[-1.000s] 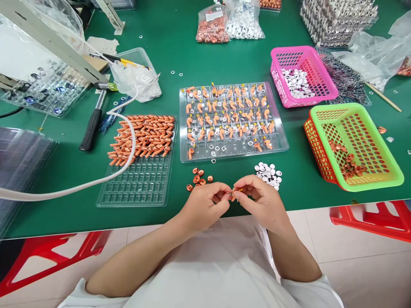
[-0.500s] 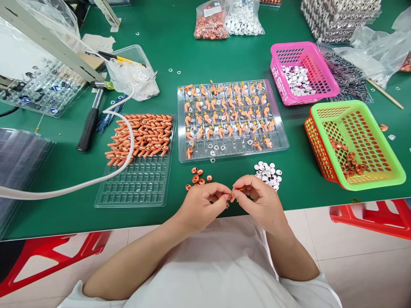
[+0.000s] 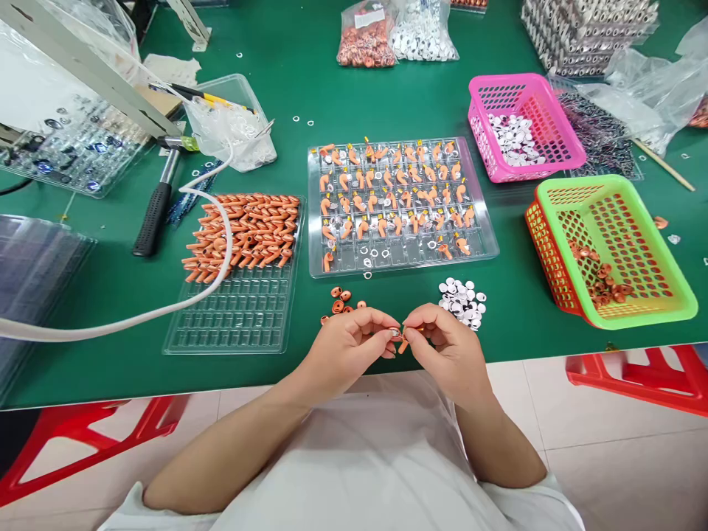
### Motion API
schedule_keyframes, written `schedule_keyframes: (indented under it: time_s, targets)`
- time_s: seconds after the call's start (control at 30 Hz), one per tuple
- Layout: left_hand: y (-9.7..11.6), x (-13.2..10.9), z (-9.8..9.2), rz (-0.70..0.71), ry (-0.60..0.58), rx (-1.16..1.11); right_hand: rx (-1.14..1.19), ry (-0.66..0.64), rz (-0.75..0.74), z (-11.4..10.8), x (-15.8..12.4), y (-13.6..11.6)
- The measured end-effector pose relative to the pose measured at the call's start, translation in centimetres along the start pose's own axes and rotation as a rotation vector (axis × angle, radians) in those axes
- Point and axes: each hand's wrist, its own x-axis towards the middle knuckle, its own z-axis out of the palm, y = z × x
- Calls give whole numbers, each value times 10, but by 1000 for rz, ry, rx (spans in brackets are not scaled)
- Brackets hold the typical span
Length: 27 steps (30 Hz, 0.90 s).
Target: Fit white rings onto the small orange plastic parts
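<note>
Near the table's front edge, my left hand (image 3: 346, 352) pinches a small round orange-and-silver piece (image 3: 394, 333) between thumb and fingertips. Beside it, fingertips almost touching, my right hand (image 3: 450, 354) grips a small orange curved part (image 3: 403, 345). Loose copper-coloured caps (image 3: 337, 305) lie just behind my left hand, and a pile of white discs (image 3: 463, 301) is behind my right. Further back, a clear tray (image 3: 484, 247) holds rows of orange curved parts with yellow tips.
Another tray (image 3: 221, 339) of orange parts stands at the left, a white cable (image 3: 182, 306) crossing it. A hammer (image 3: 152, 217) lies beyond. Right are a pink basket (image 3: 564, 158) and a green basket (image 3: 678, 299). Filled bags (image 3: 368, 40) sit at the back.
My fingertips have moved slightly apart, and the round piece in my left hand and the orange part in my right show more clearly. The view has shifted a little.
</note>
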Motion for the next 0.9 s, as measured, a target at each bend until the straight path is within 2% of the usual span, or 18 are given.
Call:
schedule_keyframes:
  time_s: [0.17,0.3,0.4,0.57,0.77,0.9]
  targets:
    - [-2,-2,1,76,81,134,-160,-15,-117,4,-1,-3]
    - [-4,-2,5,123,105,155,-239,42,-149,9,-1,-4]
    - [-6,-4,6,160,79,152,-276,74,-158,12,-2,-2]
    - [-6,-7,3,194,-29,138,-256,82,-194,10,0,1]
    - [-7,-13,4,207,-23,136,-188,15,-214,9,0,1]
    - [-7,-13,3,200,-15,148,-231,66,-281,13,-1,-1]
